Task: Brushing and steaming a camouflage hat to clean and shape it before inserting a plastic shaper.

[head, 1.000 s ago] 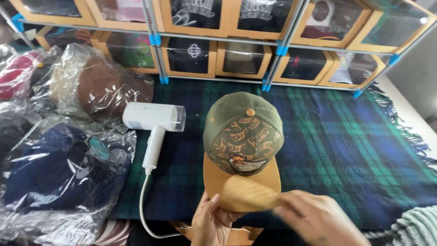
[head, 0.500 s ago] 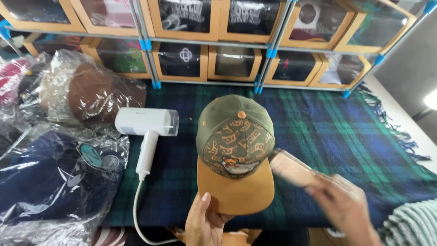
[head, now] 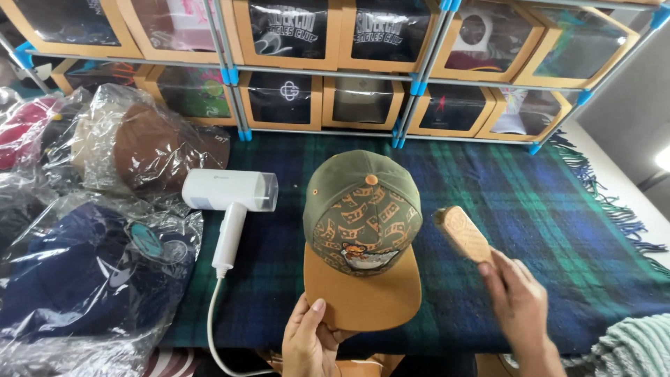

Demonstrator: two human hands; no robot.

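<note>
Left hand (head: 309, 342): thumb pinching the near edge of the tan brim of one cap (head: 363, 237), olive crown with patterned front panel, lying on the plaid blanket (head: 530, 230) covering the desk. Right hand (head: 520, 304): fingers closed round the handle of one wooden brush (head: 462, 234), held just right of the cap, not touching it. Just left of the cap: one white handheld steamer (head: 229, 199), its cord trailing off the near edge. Further left of the cap: at least three caps in clear plastic bags, brown (head: 150, 146), navy (head: 84, 272) and red (head: 24, 129). Behind the cap: shelf rack (head: 412, 87) of windowed cardboard boxes, two rows; nothing lies between either hand and the cap.
</note>
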